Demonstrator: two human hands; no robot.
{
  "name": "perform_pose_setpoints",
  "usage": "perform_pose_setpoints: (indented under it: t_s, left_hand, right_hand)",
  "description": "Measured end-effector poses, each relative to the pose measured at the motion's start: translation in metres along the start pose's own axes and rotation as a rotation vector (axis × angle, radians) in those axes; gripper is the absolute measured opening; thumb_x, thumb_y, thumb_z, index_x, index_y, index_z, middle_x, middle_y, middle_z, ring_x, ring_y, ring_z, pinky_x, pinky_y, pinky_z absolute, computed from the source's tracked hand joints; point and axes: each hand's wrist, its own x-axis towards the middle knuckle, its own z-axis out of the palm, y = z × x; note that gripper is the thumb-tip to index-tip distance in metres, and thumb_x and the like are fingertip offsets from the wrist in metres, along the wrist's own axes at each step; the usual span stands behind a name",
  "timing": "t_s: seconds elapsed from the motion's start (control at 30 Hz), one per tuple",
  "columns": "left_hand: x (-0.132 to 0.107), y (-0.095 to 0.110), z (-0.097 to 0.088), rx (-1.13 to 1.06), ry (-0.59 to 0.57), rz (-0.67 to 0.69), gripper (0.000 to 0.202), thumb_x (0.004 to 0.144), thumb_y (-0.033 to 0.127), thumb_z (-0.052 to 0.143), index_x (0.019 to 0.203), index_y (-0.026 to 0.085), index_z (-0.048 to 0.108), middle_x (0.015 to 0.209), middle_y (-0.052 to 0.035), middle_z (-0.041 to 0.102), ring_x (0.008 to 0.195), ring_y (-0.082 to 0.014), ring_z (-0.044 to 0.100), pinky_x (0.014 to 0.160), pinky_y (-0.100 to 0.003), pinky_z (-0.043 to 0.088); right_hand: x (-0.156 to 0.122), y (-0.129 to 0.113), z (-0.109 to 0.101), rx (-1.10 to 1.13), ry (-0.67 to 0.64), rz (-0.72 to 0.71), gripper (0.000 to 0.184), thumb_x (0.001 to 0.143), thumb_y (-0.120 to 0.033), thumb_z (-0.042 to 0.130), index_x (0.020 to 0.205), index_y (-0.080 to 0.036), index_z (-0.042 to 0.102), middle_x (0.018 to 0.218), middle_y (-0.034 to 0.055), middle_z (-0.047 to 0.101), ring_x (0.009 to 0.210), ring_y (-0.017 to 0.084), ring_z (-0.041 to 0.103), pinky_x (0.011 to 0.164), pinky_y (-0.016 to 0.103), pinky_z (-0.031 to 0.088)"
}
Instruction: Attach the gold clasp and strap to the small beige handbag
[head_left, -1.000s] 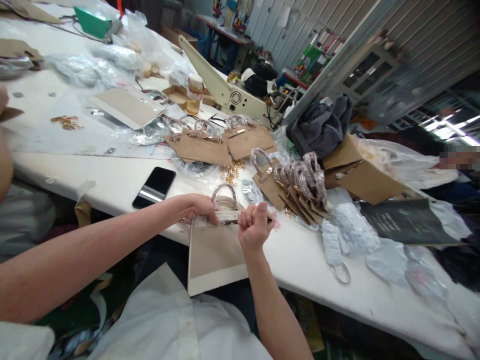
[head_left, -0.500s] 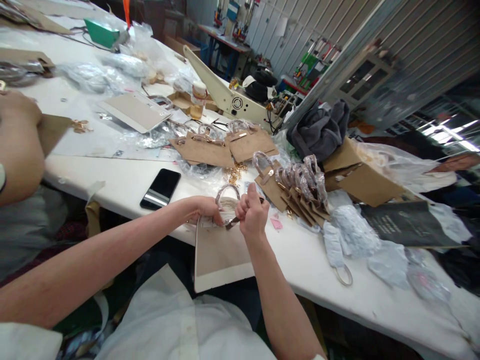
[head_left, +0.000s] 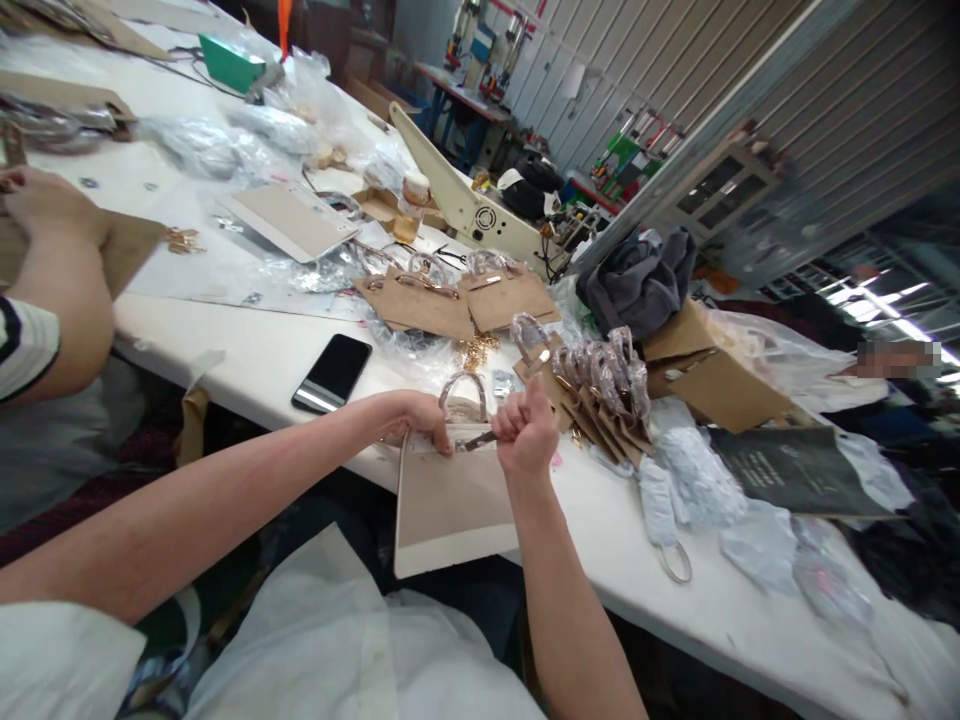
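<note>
A flat beige bag panel (head_left: 454,500) leans at the table's front edge over my lap, with a pale band along its bottom. At its top edge my left hand (head_left: 421,418) pinches the panel near a curved handle (head_left: 463,385) covered in clear film. My right hand (head_left: 527,428), in a fist, grips a narrow dark brown strap (head_left: 480,439) that runs across from the panel's top. The strap's far end is hidden inside the fist.
A phone (head_left: 332,372) lies left of my hands. Behind are brown bag pieces (head_left: 424,305) and small gold fittings (head_left: 476,352); a row of wrapped handles (head_left: 604,375) stands right. At far left works a co-worker's hand (head_left: 56,205). Plastic packets (head_left: 697,475) lie to the right.
My right fist has moved to the right, away from my left hand, and more of the strap shows between them. The co-worker's hand has shifted. The view has tilted slightly.
</note>
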Motion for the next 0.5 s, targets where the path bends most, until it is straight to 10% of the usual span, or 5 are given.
perform_pose_setpoints:
  t_s: [0.5]
  left_hand:
    - [-0.006, 0.007, 0.003, 0.078, 0.065, -0.041, 0.036, 0.051, 0.018, 0.094, 0.077, 0.015, 0.069, 0.074, -0.0063, 0.075, 0.064, -0.0233, 0.071, 0.057, -0.029, 0.060]
  right_hand:
    - [-0.034, 0.025, 0.010, -0.233, 0.065, -0.242, 0.073, 0.097, -0.072, 0.075, 0.057, -0.024, 0.037, 0.052, -0.0057, 0.032, 0.043, 0.010, 0.032, 0.043, 0.028, 0.027]
